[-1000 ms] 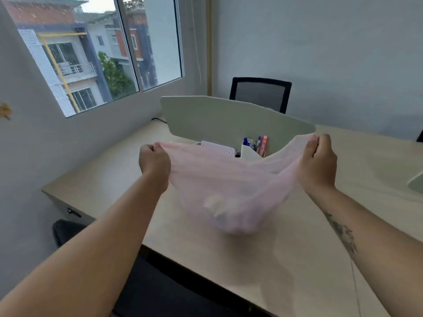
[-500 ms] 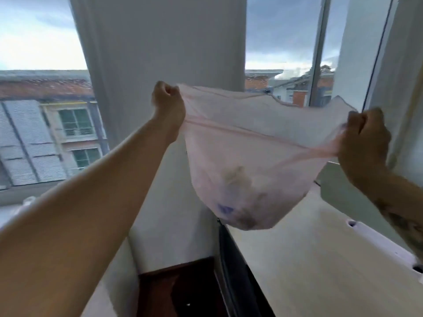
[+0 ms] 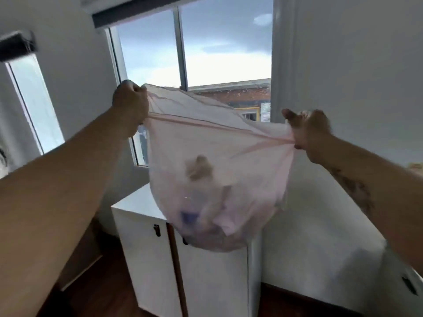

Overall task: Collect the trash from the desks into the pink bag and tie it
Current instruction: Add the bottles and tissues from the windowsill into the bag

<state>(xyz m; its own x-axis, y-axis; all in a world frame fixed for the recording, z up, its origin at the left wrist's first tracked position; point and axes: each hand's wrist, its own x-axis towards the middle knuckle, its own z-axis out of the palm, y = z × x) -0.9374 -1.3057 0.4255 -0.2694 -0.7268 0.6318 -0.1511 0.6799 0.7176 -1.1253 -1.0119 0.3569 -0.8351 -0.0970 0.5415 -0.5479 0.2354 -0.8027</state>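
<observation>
The thin pink bag [image 3: 229,156] hangs in the air in front of me, its mouth stretched wide between both fists. My left hand [image 3: 130,104] grips the left corner of the rim, raised higher. My right hand [image 3: 309,131] grips the right corner, where the plastic bunches into a tight twist. Crumpled trash [image 3: 206,211] shows through the plastic at the bottom of the bag: pale scraps and a small blue piece. The picture is blurred by motion.
A white cabinet [image 3: 201,282] with two doors and dark handles stands below the bag. Behind it is a window [image 3: 206,49] between white walls. Dark wooden floor [image 3: 100,291] lies at the lower left. A white surface edge [image 3: 409,284] sits at the far right.
The bag has been lifted off the desk into the air. My view has swung left, away from the desk toward the window and cabinet. Both hands kept their grip on the rim.
</observation>
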